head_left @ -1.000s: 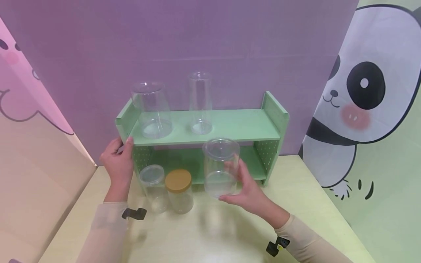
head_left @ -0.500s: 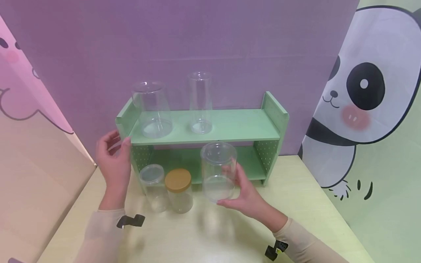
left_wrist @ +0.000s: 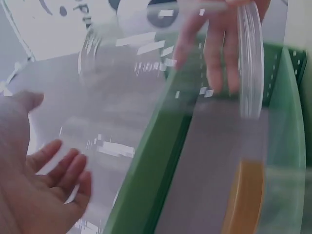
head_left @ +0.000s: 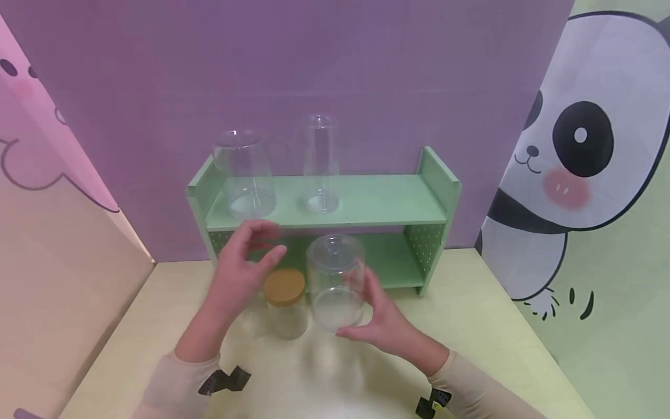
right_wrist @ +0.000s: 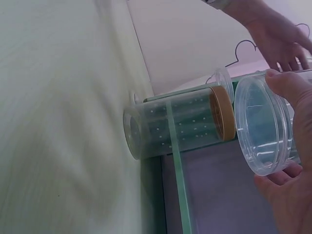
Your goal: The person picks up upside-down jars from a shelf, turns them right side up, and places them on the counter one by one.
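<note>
My right hand (head_left: 384, 326) grips a wide clear jar (head_left: 335, 297) with a clear lid from its right side, in front of the green shelf and raised off the table. My left hand (head_left: 238, 276) is in the air left of that jar, fingers loosely bent and thumb apart, holding nothing. In the left wrist view the left hand (left_wrist: 53, 190) is apart from the held jar. A clear jar with a wood-coloured lid (head_left: 285, 288) stands between the hands on the table. Left of it, a narrower clear jar (head_left: 255, 320) is mostly hidden by the left hand.
The green two-tier shelf (head_left: 377, 198) stands against the purple wall. On its upper tier are a wide glass jug (head_left: 246, 174) at left and a tall clear cylinder (head_left: 321, 169). A panda-printed wall (head_left: 581, 139) borders the table (head_left: 497, 326) on the right.
My left hand has left the shelf's left end and moved right and down, over the narrow jar. My right hand has carried the wide jar slightly left and down.
</note>
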### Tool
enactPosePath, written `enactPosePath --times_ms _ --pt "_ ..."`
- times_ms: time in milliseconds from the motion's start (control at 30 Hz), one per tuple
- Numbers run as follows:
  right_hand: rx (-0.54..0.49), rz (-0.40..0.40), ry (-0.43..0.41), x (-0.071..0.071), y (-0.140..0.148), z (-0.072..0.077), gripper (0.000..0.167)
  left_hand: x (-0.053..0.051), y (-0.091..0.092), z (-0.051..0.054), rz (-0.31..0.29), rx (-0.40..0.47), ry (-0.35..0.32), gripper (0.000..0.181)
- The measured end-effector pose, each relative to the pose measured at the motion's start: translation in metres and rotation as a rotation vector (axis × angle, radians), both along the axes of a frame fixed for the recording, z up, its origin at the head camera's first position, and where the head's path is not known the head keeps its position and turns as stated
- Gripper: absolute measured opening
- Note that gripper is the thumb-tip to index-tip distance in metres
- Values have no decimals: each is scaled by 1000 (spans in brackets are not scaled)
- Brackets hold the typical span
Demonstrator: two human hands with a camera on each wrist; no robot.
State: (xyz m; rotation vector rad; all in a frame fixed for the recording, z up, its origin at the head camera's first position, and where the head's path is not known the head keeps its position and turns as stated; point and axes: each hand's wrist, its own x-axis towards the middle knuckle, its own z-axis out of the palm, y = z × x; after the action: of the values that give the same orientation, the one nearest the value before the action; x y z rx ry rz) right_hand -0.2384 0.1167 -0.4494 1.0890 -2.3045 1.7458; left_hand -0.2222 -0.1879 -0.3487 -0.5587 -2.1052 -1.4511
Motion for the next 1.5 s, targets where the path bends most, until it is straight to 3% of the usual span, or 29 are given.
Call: enactPosePath --times_ms 133,233,367,667,833,1100,1333,1500 --pt "-8 26 -2 2 -2 -1 130 4 18 1 -167 -127 -126 67" --pt "-8 42 -11 3 -3 -1 130 4 28 0 -231 -210 -160 84" --pt "-1 61 -12 4 -4 -2 129 4 38 -2 -234 -269 -154 92" --pt "20 80 -29 6 -4 0 130 3 47 -4 -193 -267 -140 92" --pt "49 58 -33 2 -1 -2 124 4 45 -6 -165 -226 -107 86" --pt "28 59 -58 -3 3 -5 107 4 40 -10 -193 -76 -94 79" --pt "12 57 -131 -4 6 -4 100 5 36 -16 -178 43 -88 75" --pt "-11 62 -159 -4 7 -2 101 5 36 -17 -219 146 -100 72"
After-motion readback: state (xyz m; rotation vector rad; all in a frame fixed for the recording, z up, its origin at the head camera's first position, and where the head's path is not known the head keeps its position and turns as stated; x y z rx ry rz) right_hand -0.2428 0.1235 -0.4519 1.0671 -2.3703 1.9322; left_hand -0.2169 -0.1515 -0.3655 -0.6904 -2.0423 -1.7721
